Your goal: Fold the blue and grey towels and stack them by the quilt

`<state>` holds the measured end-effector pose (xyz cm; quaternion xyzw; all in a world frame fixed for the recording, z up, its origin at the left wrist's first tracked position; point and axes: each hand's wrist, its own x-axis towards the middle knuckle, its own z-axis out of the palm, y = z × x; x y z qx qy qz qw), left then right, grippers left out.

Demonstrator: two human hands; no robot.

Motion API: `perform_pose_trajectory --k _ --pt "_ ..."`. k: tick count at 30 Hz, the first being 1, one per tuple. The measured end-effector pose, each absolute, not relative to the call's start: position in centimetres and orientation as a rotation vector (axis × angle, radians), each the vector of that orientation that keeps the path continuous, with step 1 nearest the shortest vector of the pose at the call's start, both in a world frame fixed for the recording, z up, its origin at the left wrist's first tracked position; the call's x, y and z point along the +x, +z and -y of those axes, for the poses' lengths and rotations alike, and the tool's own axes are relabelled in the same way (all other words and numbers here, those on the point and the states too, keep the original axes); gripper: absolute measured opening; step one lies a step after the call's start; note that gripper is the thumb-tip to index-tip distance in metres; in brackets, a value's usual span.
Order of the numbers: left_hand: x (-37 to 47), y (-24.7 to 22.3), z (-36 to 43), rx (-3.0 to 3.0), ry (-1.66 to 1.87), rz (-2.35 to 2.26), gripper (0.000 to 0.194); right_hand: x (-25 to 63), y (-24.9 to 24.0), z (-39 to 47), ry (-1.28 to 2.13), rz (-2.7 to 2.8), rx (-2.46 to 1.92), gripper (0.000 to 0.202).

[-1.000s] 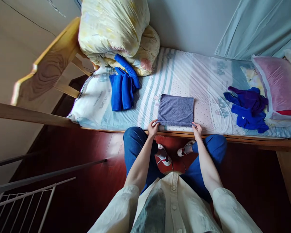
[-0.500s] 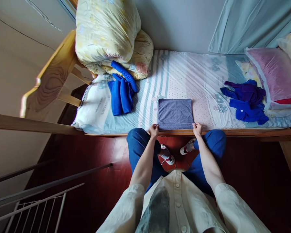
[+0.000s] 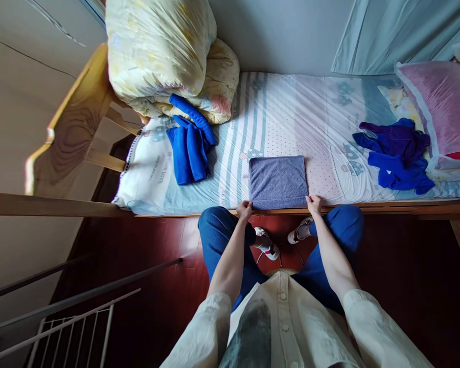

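A grey-purple towel (image 3: 278,180) lies flat as a rectangle at the front edge of the bed, with a narrow strip along its near side. My left hand (image 3: 244,210) pinches its near left corner, and my right hand (image 3: 314,204) pinches the near right corner. Both hands are closed, close to the bed's wooden rail. To the left, several rolled or folded blue towels (image 3: 191,148) rest on the sheet. On the right is a crumpled heap of blue and purple cloths (image 3: 400,153).
A big yellow quilt (image 3: 161,46) is piled at the bed's left end by the wooden end board (image 3: 69,122). A pink pillow (image 3: 440,107) lies at the right end, below a pale curtain (image 3: 391,36). A white metal rack (image 3: 72,327) stands on the floor at lower left.
The view has shifted slightly. Both hands stay at the towel's near corners, and the towel lies nearly as before, its near strip looking a little flatter.
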<state>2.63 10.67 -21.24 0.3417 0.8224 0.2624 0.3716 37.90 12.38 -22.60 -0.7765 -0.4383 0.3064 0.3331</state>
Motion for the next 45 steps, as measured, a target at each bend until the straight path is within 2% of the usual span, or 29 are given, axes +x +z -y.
perform_pose_trajectory --k 9,14,19,22,25,28,31,37,42,45 --pt "2.4 -22.3 -11.1 0.868 0.634 -2.14 0.014 37.2 -23.1 -12.9 0.766 1.131 -2.162 0.025" --pt "2.5 -21.8 -11.3 0.913 0.668 -2.131 0.012 36.7 -22.3 -12.9 0.745 1.136 -2.191 0.026" --pt "2.8 -20.4 -10.6 1.057 0.729 -2.13 0.014 36.2 -21.5 -12.4 0.652 1.171 -2.165 0.018" --pt "3.0 -19.1 -9.9 1.321 0.799 -2.09 0.024 36.2 -20.8 -11.7 0.458 1.304 -2.078 0.023" --pt "3.1 -18.3 -9.4 1.624 0.716 -1.881 0.02 36.2 -19.8 -10.9 0.285 1.563 -1.935 0.026" --pt "3.0 -18.4 -9.1 1.857 0.516 -1.683 0.021 36.2 -19.1 -10.1 0.356 1.911 -1.747 0.028" --pt "2.7 -19.1 -8.9 1.918 0.433 -1.667 0.035 36.6 -18.8 -9.1 0.484 2.112 -1.652 0.022" --pt "2.0 -20.0 -8.1 2.002 0.486 -1.593 0.058 38.0 -19.1 -8.0 0.542 2.104 -1.702 0.042" --pt "1.6 -20.3 -7.9 1.941 0.528 -1.603 0.058 38.6 -19.8 -8.7 0.55 2.019 -1.76 0.055" --pt "1.4 -20.2 -8.8 1.899 0.524 -1.594 0.057 38.6 -20.3 -9.5 0.575 1.972 -1.773 0.054"
